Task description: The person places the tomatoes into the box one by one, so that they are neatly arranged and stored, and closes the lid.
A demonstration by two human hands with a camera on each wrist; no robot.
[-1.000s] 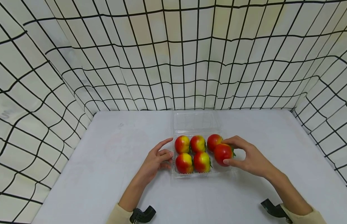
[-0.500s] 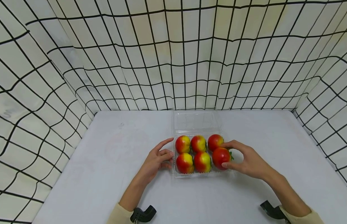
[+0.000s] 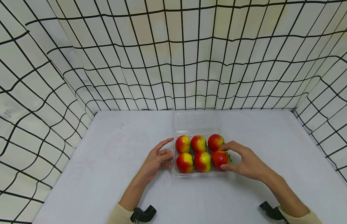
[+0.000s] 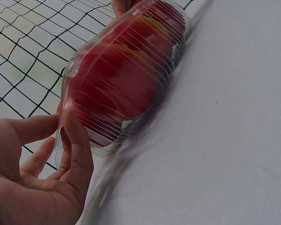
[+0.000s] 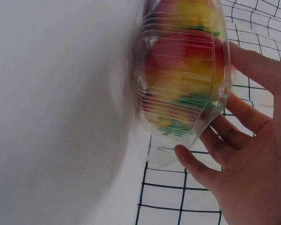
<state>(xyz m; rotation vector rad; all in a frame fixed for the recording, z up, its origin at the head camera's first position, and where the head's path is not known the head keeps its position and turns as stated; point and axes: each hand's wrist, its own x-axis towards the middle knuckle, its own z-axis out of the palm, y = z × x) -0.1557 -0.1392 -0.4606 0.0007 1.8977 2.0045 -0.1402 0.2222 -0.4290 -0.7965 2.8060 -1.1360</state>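
A clear plastic clamshell box (image 3: 190, 175) lies with its lid (image 3: 196, 121) folded back, away from the person. Red-and-yellow tomatoes (image 3: 202, 161) fill it in two rows. My right hand (image 3: 247, 161) holds a redder tomato (image 3: 219, 160) with green leaves in the near right corner, thumb on its near side and index finger on its far side. Behind it sits another red tomato (image 3: 215, 142). At the box's left edge, my left hand (image 3: 153, 160) steadies the rim between thumb and bent fingers; the left wrist view shows the fingertips (image 4: 74, 119) against the plastic.
The box stands on a white tabletop (image 3: 120, 140). Black netting (image 3: 190, 53) over pale walls encloses the table at the back and both sides. A black wrist mount (image 3: 143, 214) sits at each sleeve.
My right hand has moved left and down with the tomato, which now sits lower, in line with the front row. The left hand has stayed at the box's edge.
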